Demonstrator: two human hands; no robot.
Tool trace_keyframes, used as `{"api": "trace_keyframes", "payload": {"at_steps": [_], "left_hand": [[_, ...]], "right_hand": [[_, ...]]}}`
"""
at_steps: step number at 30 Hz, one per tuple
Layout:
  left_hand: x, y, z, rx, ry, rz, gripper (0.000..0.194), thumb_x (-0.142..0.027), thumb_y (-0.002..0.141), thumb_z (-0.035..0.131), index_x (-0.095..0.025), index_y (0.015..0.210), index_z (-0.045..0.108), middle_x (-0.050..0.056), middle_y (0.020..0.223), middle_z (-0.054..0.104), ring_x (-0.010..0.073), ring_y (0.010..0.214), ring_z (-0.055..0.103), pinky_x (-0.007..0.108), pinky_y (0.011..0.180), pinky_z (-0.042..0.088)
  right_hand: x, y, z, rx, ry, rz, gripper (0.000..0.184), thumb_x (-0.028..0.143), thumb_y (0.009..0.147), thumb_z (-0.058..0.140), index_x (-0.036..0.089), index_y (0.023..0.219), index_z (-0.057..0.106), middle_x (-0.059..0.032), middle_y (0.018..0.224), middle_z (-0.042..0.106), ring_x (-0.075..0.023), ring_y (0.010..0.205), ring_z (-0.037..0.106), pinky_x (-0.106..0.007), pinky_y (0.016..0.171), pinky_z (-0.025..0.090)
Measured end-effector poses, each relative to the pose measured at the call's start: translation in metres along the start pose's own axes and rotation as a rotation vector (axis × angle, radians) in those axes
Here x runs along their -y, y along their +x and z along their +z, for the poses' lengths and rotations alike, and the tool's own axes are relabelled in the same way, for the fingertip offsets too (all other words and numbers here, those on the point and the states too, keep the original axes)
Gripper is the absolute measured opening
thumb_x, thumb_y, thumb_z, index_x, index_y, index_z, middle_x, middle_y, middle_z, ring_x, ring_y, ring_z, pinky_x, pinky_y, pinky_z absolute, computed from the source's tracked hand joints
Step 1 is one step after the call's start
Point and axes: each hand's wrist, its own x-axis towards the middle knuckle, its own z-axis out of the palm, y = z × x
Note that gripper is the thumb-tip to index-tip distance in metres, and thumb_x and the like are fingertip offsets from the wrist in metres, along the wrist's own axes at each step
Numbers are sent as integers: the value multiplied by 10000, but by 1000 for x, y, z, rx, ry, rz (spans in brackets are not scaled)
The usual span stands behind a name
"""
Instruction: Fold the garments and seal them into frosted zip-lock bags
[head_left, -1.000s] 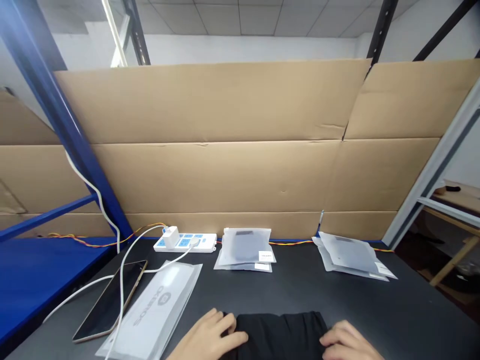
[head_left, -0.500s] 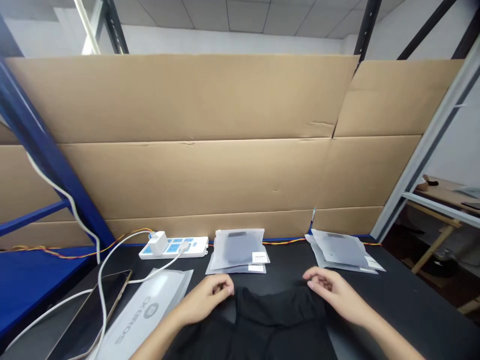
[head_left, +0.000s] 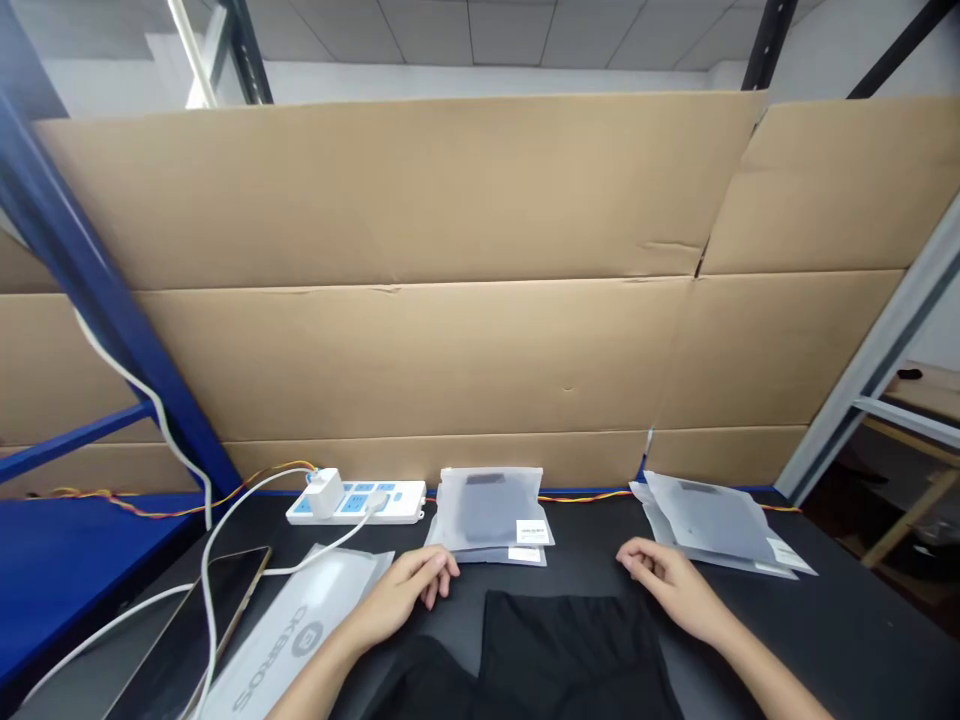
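Observation:
A black garment (head_left: 570, 650) lies on the dark tabletop in front of me, its far edge spread fairly straight. Part of it bunches up at the left, and its near end runs out of view. My left hand (head_left: 412, 590) rests left of that far edge, apart from the cloth, fingers loosely bent and nothing in them. By the garment's far right corner is my right hand (head_left: 667, 585), also loosely curled with no cloth visible in its fingers. Beside my left forearm lies a frosted plastic bag (head_left: 292, 640) with printed lettering.
Frosted packets with white labels lie at the back middle (head_left: 487, 510) and back right (head_left: 720, 520). A white power strip (head_left: 405, 500) with plugs stands at the back left. A dark tablet (head_left: 187, 640) lies under white cables. Cardboard (head_left: 420, 360) walls the back.
Both hands have come off the garment's far corners. The far edge now lies flatter and straighter. The view has shifted slightly.

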Motion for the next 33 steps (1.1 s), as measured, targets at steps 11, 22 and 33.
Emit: {"api": "trace_keyframes", "payload": {"at_steps": [11, 22, 33], "left_hand": [[8, 2, -1, -5, 28, 3, 383, -505, 970, 477, -173, 926, 665, 2, 757, 609, 144, 647, 516, 257, 650, 397], [6, 2, 0, -4, 55, -1, 378, -520, 954, 498, -181, 921, 662, -3, 766, 613, 149, 661, 528, 256, 659, 402], [4, 2, 1, -4, 58, -7, 380, -532, 935, 513, -184, 912, 663, 1, 764, 611, 152, 667, 526, 257, 657, 404]], "right_hand": [[-12, 2, -1, 33, -8, 2, 346, 522, 954, 499, 226, 894, 670, -18, 796, 646, -208, 761, 587, -299, 696, 454], [-12, 2, -1, 31, -4, 3, 337, 520, 950, 508, 228, 899, 669, -15, 802, 654, -203, 769, 597, -289, 700, 456], [-13, 1, -1, 40, 5, 6, 315, 497, 955, 507, 227, 906, 662, -14, 812, 650, -199, 782, 594, -285, 716, 452]]}}
